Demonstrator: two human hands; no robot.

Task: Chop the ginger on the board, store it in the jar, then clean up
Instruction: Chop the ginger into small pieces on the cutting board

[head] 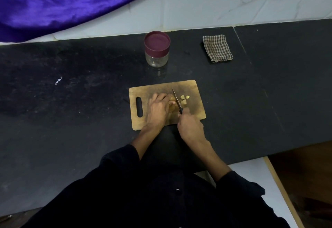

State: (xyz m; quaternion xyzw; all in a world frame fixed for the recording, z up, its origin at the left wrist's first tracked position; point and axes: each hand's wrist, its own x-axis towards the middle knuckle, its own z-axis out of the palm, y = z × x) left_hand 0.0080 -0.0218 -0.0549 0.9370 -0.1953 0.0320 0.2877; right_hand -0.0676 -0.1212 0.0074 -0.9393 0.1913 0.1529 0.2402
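A wooden chopping board [194, 91] with a handle slot lies on the black counter. My left hand [159, 106] holds a piece of ginger [172, 99] down on the board, fingers curled over it. My right hand [190, 126] grips the black handle of a knife [177, 100], its blade lying against the ginger, tip pointing away from me. A few cut ginger chunks [184, 99] sit just right of the blade. A clear jar [156, 49] with a maroon lid on stands behind the board.
A folded checked cloth [217, 48] lies at the back right of the black counter [71, 102]. Purple fabric [62, 3] hangs over the tiled wall at the back left. The counter ends at the front right, above a white surface [251, 174].
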